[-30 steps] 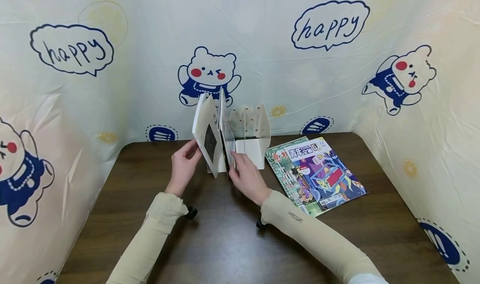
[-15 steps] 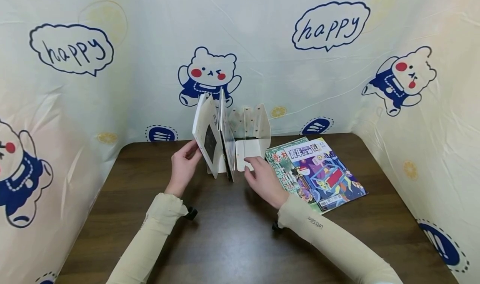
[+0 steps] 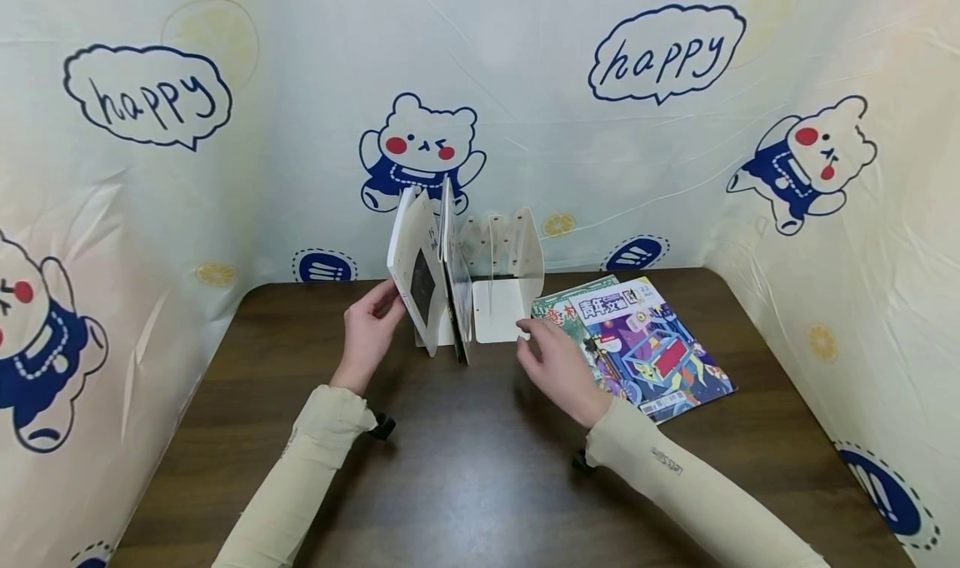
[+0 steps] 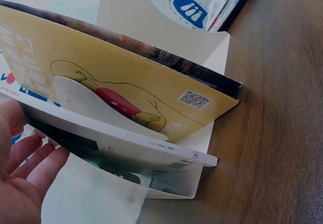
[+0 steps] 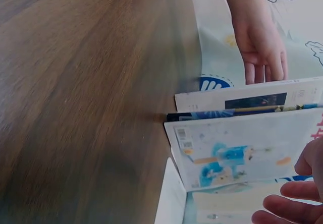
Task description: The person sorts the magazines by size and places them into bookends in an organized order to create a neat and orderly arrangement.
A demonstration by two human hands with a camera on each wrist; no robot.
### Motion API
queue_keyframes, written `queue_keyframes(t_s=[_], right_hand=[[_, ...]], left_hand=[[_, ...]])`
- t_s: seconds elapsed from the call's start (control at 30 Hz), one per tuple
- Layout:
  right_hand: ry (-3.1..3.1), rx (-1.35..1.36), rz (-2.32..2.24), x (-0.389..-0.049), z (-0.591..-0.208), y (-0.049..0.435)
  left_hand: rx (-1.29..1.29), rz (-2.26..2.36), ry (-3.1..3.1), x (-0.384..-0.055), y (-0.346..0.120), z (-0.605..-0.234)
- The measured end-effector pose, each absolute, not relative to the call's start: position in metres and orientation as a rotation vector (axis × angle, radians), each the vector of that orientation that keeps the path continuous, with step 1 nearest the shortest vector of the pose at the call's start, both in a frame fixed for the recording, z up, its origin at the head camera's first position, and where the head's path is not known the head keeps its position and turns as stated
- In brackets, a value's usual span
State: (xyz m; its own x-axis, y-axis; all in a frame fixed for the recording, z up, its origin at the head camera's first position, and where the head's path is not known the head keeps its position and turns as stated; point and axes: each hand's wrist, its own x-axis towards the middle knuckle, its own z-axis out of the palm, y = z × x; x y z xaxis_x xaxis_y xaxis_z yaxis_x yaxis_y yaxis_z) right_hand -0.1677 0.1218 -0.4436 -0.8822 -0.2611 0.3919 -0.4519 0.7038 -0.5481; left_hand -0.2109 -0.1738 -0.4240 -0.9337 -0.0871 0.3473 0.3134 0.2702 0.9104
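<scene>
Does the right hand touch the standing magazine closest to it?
Apart. The head view shows the stand's white base and some tabletop between the right hand and that magazine.

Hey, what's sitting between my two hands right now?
In the head view, the upright books and the bare right-hand base of the white rack lie between your left hand and right hand.

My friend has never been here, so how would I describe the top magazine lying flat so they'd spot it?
On the brown table, find the white book rack near the far edge. Right of it, near the right hand, lies the top magazine. Its cover, purple and blue with a red patch, sets it apart from the green magazine peeking out beneath.
</scene>
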Motion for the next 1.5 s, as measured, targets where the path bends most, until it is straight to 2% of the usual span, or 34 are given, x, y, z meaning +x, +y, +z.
queue_keyframes(t_s=[0.43,1.17,1.5], right_hand=[[-2.746,0.440,0.899,-0.162,-0.442,0.156],[-2.855,0.317,0.684,-0.176,-0.469,0.220],[-3.034,0.167,0.576,-0.186,-0.481,0.246]], left_hand=[[-0.202,-1.710,-2.209,-0.210,-0.173,-0.423],[-0.223,-1.742,-2.202,-0.209,-0.175,-0.422],[-0.224,-1.745,-2.217,-0.211,-0.176,-0.423]])
